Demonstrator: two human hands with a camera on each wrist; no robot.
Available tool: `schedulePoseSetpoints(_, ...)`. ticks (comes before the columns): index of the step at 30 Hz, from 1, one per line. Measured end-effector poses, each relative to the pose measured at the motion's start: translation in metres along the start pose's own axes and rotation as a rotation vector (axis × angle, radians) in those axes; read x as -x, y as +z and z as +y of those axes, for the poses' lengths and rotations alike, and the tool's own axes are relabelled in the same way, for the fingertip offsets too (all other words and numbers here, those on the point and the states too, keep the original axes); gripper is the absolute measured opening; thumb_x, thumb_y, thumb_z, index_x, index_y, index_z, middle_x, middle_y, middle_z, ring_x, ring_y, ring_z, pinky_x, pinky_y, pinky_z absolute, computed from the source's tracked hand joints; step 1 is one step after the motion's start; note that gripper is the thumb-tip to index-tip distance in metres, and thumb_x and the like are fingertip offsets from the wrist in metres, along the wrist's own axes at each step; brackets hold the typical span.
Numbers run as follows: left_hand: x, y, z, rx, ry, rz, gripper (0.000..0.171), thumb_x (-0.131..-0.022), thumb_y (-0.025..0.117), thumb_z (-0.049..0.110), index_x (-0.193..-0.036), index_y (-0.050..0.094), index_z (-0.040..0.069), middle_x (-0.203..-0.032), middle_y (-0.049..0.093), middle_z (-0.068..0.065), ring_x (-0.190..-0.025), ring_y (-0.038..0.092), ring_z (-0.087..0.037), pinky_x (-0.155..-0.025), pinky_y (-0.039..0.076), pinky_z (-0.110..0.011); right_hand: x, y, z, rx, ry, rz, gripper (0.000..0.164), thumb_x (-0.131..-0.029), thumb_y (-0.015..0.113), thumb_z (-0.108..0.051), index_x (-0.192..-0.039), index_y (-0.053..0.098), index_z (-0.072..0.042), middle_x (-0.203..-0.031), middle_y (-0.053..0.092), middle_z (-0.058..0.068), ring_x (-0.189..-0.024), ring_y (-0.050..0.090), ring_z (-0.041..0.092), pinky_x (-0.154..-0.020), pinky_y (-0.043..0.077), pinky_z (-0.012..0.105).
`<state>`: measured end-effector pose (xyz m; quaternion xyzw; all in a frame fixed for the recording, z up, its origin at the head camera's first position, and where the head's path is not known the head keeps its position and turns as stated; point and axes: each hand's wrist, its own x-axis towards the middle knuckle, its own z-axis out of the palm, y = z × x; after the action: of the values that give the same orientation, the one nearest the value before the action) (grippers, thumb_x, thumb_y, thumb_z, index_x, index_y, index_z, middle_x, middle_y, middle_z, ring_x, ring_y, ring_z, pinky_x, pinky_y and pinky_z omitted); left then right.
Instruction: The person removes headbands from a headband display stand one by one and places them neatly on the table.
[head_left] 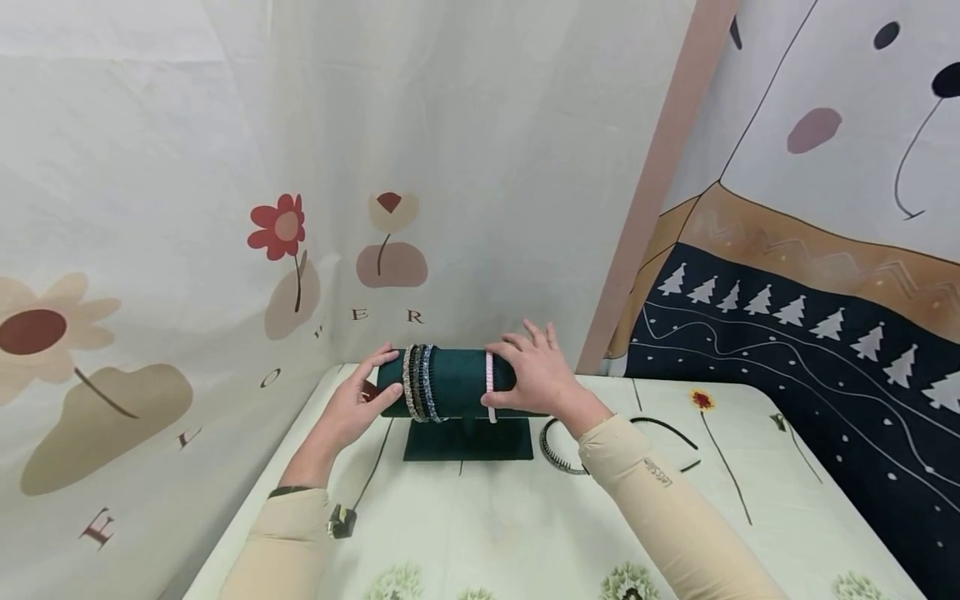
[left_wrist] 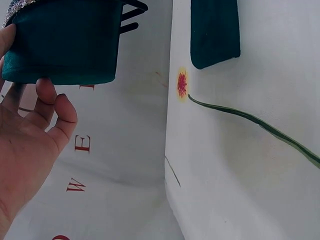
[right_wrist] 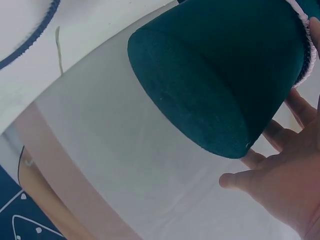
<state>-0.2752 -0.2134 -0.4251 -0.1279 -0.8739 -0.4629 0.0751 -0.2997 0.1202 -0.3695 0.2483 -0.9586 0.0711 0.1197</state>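
A dark green velvet roll (head_left: 459, 385) lies sideways on a flat base (head_left: 468, 442), making a display stand. My left hand (head_left: 347, 414) grips its left end, thumb in front and fingers over the top and behind. Beside that thumb, three glittery headbands (head_left: 418, 383), silvery, dark and blue, sit close together round the roll. Towards the other end, a pink headband (head_left: 490, 377) circles it; its toothed inner side shows in the right wrist view. My right hand (head_left: 542, 379) pinches this pink band between thumb and forefinger, the other fingers spread above the roll.
Partly behind my right forearm, a black toothed headband (head_left: 553, 454) lies on the pale flowered tablecloth (head_left: 495, 517). Printed curtains (head_left: 510, 167) hang close behind the stand and along the left side. A dark cloth with trees (head_left: 750, 350) borders the right.
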Motion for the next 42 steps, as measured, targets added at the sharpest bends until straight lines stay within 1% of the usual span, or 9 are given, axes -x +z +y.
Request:
schedulePoseSetpoints(7, 0.0, 0.0, 0.0, 0.014, 0.008, -0.009, 0.061, -0.107, 0.066, 0.039, -0.163, 0.042, 0.03, -0.18, 0.024, 0.004, -0.102, 0.058, -0.026, -0.083, 0.052, -0.036, 0.006, -0.003, 0.008, -0.047, 0.014, -0.009, 0.083, -0.085, 0.08, -0.068, -0.155, 0.056, -0.031, -0.165, 0.05, 0.009, -0.163, 0.022, 0.046, -0.13, 0.011, 0.072)
schedulePoseSetpoints(15, 0.001, 0.0, 0.001, 0.022, -0.003, -0.011, 0.062, -0.107, 0.067, 0.038, -0.163, 0.042, 0.031, -0.18, 0.024, 0.005, -0.102, 0.059, -0.026, -0.084, 0.052, -0.038, 0.012, -0.004, 0.021, -0.09, 0.025, -0.011, 0.083, -0.084, 0.08, -0.067, -0.155, 0.057, -0.03, -0.164, 0.052, 0.009, -0.163, 0.023, 0.046, -0.129, 0.013, 0.073)
schedulePoseSetpoints(21, 0.001, 0.0, 0.001, 0.021, -0.001, -0.011, 0.062, -0.107, 0.067, 0.038, -0.163, 0.042, 0.03, -0.18, 0.024, 0.004, -0.102, 0.058, -0.026, -0.084, 0.052, -0.037, 0.016, -0.006, 0.028, -0.112, 0.037, -0.022, 0.082, -0.086, 0.08, -0.065, -0.155, 0.056, -0.03, -0.164, 0.052, 0.009, -0.163, 0.022, 0.045, -0.129, 0.014, 0.072)
schedulePoseSetpoints(28, 0.002, -0.001, 0.0, 0.021, 0.003, -0.012, 0.062, -0.107, 0.066, 0.038, -0.163, 0.042, 0.029, -0.18, 0.024, 0.003, -0.1, 0.056, -0.025, -0.082, 0.052, -0.036, 0.02, -0.007, 0.037, -0.134, 0.033, -0.013, 0.08, -0.086, 0.081, -0.062, -0.155, 0.057, -0.028, -0.162, 0.054, 0.01, -0.162, 0.024, 0.046, -0.129, 0.017, 0.072)
schedulePoseSetpoints(36, 0.003, -0.002, 0.001, 0.007, 0.0, -0.009, 0.064, -0.107, 0.066, 0.04, -0.164, 0.041, 0.029, -0.18, 0.024, 0.002, -0.099, 0.056, -0.024, -0.081, 0.051, -0.034, 0.022, -0.008, 0.04, -0.144, 0.025, -0.013, 0.08, -0.087, 0.081, -0.061, -0.155, 0.057, -0.026, -0.161, 0.055, 0.012, -0.161, 0.026, 0.048, -0.128, 0.017, 0.073)
schedulePoseSetpoints(42, 0.002, -0.001, 0.0, -0.005, -0.002, -0.005, 0.065, -0.107, 0.066, 0.041, -0.165, 0.04, 0.029, -0.18, 0.025, 0.004, -0.1, 0.056, -0.024, -0.081, 0.052, -0.033, 0.025, -0.009, 0.042, -0.143, 0.016, -0.008, 0.08, -0.087, 0.081, -0.06, -0.155, 0.056, -0.025, -0.16, 0.056, 0.013, -0.16, 0.027, 0.05, -0.127, 0.019, 0.072)
